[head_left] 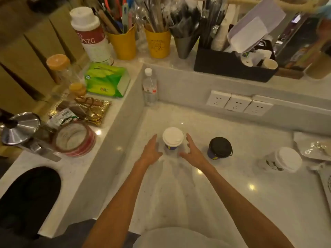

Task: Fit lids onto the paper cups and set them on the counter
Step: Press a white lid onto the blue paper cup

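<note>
A blue paper cup with a white lid (172,137) stands upright on the pale marble counter (206,185). My left hand (152,151) is just left of it and my right hand (192,151) just right of it, both with fingers spread and a small gap to the cup. To the right stands a blue cup with a black lid (220,148). Farther right sits a white patterned cup with a white lid (283,160).
A water bottle (150,86) stands in the counter's back corner, with wall sockets (238,102) to its right. The raised ledge on the left holds a tape roll (75,138), a tissue pack (107,79) and jars. A crumpled wrapper (315,147) lies at the far right.
</note>
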The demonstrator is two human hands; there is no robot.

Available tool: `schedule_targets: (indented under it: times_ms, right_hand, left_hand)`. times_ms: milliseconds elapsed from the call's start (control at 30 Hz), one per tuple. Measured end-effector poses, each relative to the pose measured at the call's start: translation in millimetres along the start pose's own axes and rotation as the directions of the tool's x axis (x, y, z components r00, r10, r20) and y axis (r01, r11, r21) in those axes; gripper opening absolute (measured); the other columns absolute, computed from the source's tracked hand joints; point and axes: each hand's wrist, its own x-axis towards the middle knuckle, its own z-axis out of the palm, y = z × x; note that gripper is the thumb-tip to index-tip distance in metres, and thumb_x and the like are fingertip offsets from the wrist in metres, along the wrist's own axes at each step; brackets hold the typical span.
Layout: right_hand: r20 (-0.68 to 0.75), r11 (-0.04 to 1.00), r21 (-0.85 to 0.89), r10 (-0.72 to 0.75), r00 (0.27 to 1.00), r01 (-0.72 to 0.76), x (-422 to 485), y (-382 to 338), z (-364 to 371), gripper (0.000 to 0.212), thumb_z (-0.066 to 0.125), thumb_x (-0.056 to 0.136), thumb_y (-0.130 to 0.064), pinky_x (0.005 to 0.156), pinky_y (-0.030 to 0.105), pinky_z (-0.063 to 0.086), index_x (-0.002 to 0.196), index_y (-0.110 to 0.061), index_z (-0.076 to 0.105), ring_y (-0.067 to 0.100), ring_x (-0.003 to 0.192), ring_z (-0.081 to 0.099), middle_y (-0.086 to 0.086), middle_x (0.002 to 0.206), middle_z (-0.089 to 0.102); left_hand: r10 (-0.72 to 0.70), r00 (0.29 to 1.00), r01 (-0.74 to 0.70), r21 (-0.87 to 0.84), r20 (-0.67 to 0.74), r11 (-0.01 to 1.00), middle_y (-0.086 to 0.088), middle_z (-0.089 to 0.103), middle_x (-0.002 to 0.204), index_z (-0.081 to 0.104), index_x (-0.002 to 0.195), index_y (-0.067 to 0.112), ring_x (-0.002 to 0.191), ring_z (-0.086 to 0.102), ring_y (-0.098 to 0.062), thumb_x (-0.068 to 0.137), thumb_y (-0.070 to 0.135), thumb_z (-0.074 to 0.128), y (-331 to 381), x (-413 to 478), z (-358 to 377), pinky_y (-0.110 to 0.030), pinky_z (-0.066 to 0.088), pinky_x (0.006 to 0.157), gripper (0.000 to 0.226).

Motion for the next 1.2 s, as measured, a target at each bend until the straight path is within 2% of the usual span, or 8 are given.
schedule_targets:
  times_ms: [100,200,300,433,667,900,1033,1200]
  right_hand:
    - [-0.026,0.993,0.061,-0.103,0.994,0.105,5.9,-13.8,5.4,0.075,0.065,0.089,0.003,0.111,0.035,0.037,0.149,-0.014,0.022,0.023,0.138,0.039,0.007,0.153,0.037]
    - [-0.151,0.986,0.091,-0.127,0.98,0.141,6.8,-29.5,-0.6,0.066,0.066,0.09,0.001,0.109,0.047,0.042,0.146,-0.008,0.032,0.03,0.133,0.046,0.015,0.145,0.045]
    - [-0.271,0.983,0.098,-0.125,0.955,0.157,-10.0,-49.9,-23.7,0.072,0.07,0.09,-0.022,0.093,0.032,0.055,0.15,-0.018,0.029,0.022,0.126,0.052,0.01,0.144,0.041]
    - [-0.397,0.967,0.117,-0.165,0.903,0.228,-49.6,-89.9,-66.8,0.069,0.064,0.088,-0.048,0.065,0.006,0.052,0.147,-0.038,0.028,0.002,0.105,0.056,-0.007,0.131,0.045]
    - [-0.587,0.941,0.057,-0.239,0.773,0.334,-121.2,-171.4,-152.1,0.076,0.067,0.073,-0.059,0.068,0.02,0.057,0.138,-0.029,0.042,0.013,0.098,0.064,-0.001,0.116,0.06]
    - [-0.536,0.909,-0.112,-0.396,0.746,0.402,-186.4,-201.7,-215.1,0.068,0.057,0.078,-0.059,0.075,0.019,0.057,0.14,-0.033,0.043,0.002,0.1,0.064,-0.008,0.12,0.06]
    - [-0.616,0.794,-0.435,-0.606,0.503,0.425,-222.5,-216.8,-242.8,0.036,0.054,0.088,-0.047,0.071,0.004,0.049,0.119,-0.032,0.062,-0.011,0.094,0.059,-0.012,0.108,0.06]
    - [-0.503,0.69,-0.616,-0.716,0.484,0.38,-246.6,-230.1,-256.0,0.02,0.067,0.087,-0.028,0.073,0.007,0.05,0.103,-0.018,0.074,-0.003,0.082,0.063,-0.009,0.094,0.069]
  left_hand:
    - [0.222,0.974,-0.206,-0.205,0.054,0.957,-0.009,0.03,0.153,0.022,0.148,0.005,0.14,0.032,-0.02,0.08,0.001,0.072,13.3,2.5,8.2,-0.034,0.029,0.114,0.084]
    - [0.239,0.969,-0.247,-0.351,-0.067,0.903,0.012,0.043,0.138,0.033,0.136,0.031,0.122,0.044,0.012,0.082,0.009,0.074,38.6,-4.2,8.2,-0.009,0.037,0.1,0.071]
    - [0.255,0.961,-0.277,-0.367,-0.108,0.888,0.007,0.042,0.138,0.03,0.138,0.027,0.121,0.046,-0.002,0.081,0.021,0.077,66.3,-13.6,3.8,-0.018,0.041,0.102,0.074]
    - [0.354,0.93,-0.357,-0.467,-0.097,0.809,0.004,0.039,0.141,0.027,0.142,0.029,0.118,0.052,-0.005,0.082,0.038,0.073,119.3,-37.0,-6.3,-0.008,0.052,0.08,0.076]
    - [0.548,0.835,-0.476,-0.572,-0.055,0.667,0.027,0.051,0.123,0.027,0.133,0.046,0.105,0.06,0.012,0.078,0.054,0.067,235.2,-78.4,-13.3,-0.007,0.051,0.072,0.069]
    - [0.628,0.758,-0.612,-0.53,-0.18,0.587,0.027,0.046,0.129,0.024,0.129,0.053,0.112,0.057,0.007,0.068,0.043,0.082,294.6,-104.2,-9.3,-0.019,0.056,0.084,0.085]
    - [0.677,0.675,-0.729,-0.409,-0.294,0.549,0.052,0.04,0.114,0.021,0.122,0.064,0.11,0.049,0.02,0.067,0.038,0.085,312.9,-118.5,-10.7,-0.006,0.05,0.077,0.088]
    - [0.694,0.576,-0.815,-0.245,-0.432,0.524,0.018,0.042,0.135,0.017,0.123,0.064,0.122,0.047,0.002,0.067,0.029,0.086,330.0,-134.0,-4.6,-0.006,0.049,0.086,0.095]
